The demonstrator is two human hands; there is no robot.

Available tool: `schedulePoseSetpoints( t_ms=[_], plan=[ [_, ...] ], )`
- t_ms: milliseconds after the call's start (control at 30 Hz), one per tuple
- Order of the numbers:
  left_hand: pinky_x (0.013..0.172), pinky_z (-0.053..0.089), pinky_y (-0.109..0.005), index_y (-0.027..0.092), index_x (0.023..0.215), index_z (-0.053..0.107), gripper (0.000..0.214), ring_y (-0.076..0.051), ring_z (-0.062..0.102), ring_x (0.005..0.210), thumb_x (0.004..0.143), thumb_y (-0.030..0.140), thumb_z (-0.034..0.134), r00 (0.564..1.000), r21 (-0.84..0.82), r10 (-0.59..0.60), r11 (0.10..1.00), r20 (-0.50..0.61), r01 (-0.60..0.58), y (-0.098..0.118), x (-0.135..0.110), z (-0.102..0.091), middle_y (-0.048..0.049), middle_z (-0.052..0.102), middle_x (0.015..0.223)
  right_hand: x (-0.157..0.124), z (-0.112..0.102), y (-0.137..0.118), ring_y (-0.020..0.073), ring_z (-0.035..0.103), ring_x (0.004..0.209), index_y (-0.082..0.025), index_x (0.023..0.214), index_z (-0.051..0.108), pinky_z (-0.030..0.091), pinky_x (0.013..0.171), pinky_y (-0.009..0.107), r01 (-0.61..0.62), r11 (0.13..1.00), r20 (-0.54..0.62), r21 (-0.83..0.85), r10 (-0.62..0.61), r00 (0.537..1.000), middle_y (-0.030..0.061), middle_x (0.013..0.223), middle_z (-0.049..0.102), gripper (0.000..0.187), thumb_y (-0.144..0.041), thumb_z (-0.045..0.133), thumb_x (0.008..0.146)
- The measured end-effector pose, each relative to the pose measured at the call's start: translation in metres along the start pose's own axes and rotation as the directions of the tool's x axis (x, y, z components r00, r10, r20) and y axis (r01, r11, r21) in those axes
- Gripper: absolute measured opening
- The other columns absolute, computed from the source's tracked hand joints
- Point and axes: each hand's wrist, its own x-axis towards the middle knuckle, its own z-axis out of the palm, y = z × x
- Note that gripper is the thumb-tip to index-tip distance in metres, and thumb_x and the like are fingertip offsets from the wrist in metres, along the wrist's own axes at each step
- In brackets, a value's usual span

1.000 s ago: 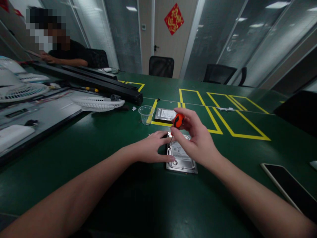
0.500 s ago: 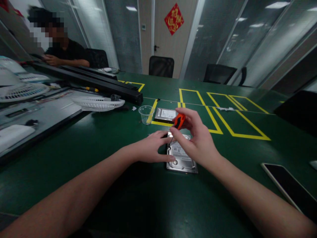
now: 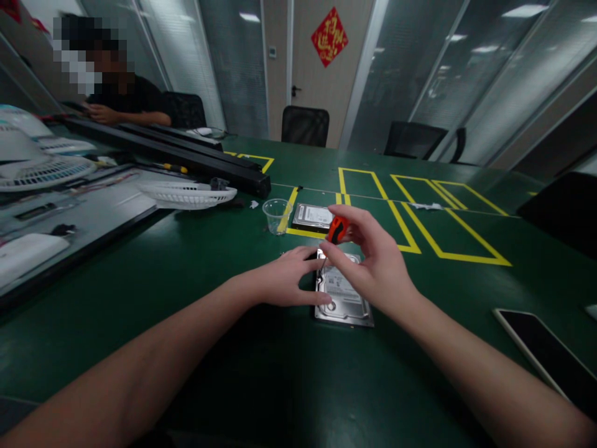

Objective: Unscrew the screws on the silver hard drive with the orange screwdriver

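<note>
A silver hard drive lies flat on the green table, its label partly covered by my hands. My left hand rests on its left side, fingers spread, thumb on the lower part of the cover. In my right hand is a screwdriver with an orange and black handle, pinched between thumb and fingers. Its thin shaft slants down to the drive's left edge, near a screw position; whether the tip sits in a screw I cannot tell. Just beyond, a second hard drive lies inside yellow tape.
A clear plastic cup stands left of the far drive. White fan grilles, long black bars and a panel occupy the left. A phone lies at right. Another person sits at the far left.
The orange handle has turned slightly in my right hand. My left hand stays on the drive, and the whole view has shifted a little.
</note>
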Motion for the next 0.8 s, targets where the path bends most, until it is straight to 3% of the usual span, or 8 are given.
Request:
schedulePoseSetpoints(
  t_ms=[100, 333, 533, 800],
  plan=[
    [0.134, 0.028, -0.068, 0.030, 0.167, 0.050, 0.087, -0.048, 0.027, 0.167, 0.096, 0.075, 0.073, 1.000, 0.003, -0.004, 1.000, 0.005, 0.004, -0.0008, 0.0002, 0.0007, -0.0150, 0.030, 0.182, 0.0005, -0.0002, -0.0011, 0.0243, 0.071, 0.117, -0.033, 0.147, 0.063, 0.065, 0.100, 0.044, 0.022, 0.998, -0.017, -0.055, -0.023, 1.000, 0.0062, 0.141, 0.069, 0.048, -0.022, 0.073, 0.101],
    [0.133, 0.031, -0.068, 0.033, 0.169, 0.047, 0.088, -0.048, 0.033, 0.165, 0.096, 0.075, 0.072, 1.000, 0.012, -0.012, 1.000, 0.015, 0.012, 0.0008, -0.0001, -0.0005, -0.0148, 0.036, 0.179, -0.0009, 0.0018, -0.0019, 0.0256, 0.076, 0.117, -0.032, 0.155, 0.052, 0.065, 0.105, 0.049, -0.061, 0.996, 0.015, 0.071, 0.060, 0.998, 0.0075, 0.140, 0.072, 0.056, -0.018, 0.064, 0.102],
    [0.134, 0.030, -0.067, 0.032, 0.166, 0.051, 0.087, -0.048, 0.032, 0.165, 0.095, 0.075, 0.073, 1.000, 0.002, 0.004, 1.000, 0.004, -0.004, -0.0002, 0.0003, 0.0005, -0.0147, 0.034, 0.180, -0.0004, 0.0021, 0.0016, 0.0252, 0.072, 0.113, -0.033, 0.146, 0.062, 0.064, 0.100, 0.047, -0.006, 0.998, -0.048, -0.058, 0.003, 0.999, 0.0063, 0.138, 0.070, 0.047, -0.022, 0.072, 0.101],
    [0.134, 0.029, -0.070, 0.031, 0.168, 0.048, 0.088, -0.049, 0.030, 0.166, 0.095, 0.074, 0.074, 1.000, 0.005, -0.003, 1.000, 0.009, 0.003, 0.0009, 0.0002, 0.0002, -0.0171, 0.033, 0.180, -0.0014, 0.0026, 0.0004, 0.0261, 0.075, 0.119, -0.033, 0.154, 0.055, 0.062, 0.107, 0.050, -0.062, 0.995, 0.003, 0.072, 0.061, 0.998, 0.0073, 0.141, 0.071, 0.057, -0.016, 0.063, 0.101]
  ],
)
